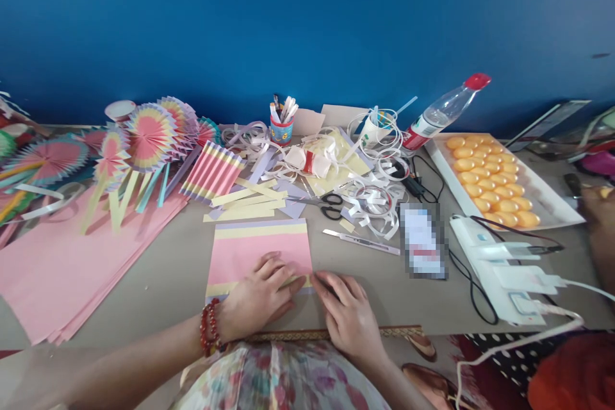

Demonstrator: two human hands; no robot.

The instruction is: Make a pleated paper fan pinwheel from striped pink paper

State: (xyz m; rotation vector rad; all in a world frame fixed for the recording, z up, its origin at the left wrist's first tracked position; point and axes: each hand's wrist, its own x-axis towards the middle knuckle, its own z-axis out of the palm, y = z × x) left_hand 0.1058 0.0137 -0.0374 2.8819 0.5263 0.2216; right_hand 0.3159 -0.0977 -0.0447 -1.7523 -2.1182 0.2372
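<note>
A pink sheet of paper (235,253) with yellow and lilac bands along its far and near edges lies flat before me. My left hand (262,291), with red beads at the wrist, rests on its near part, palm down and fingers stretched to the right. At the sheet's near right edge, the fingertips of my right hand (348,311) come together on the paper; the hand hides part of the grip. Beyond the sheet are yellow paper strips (250,202), black-handled scissors (330,206) and a craft knife (360,241).
Folded paper fans (151,138) and pink sheets (52,262) occupy the left. Paper scraps (369,198), a pen cup (281,131) and a tilted bottle (437,115) stand behind. Rightward lie a blurred phone (423,240), a power strip (500,275) and a box of yellow oval pieces (560,208).
</note>
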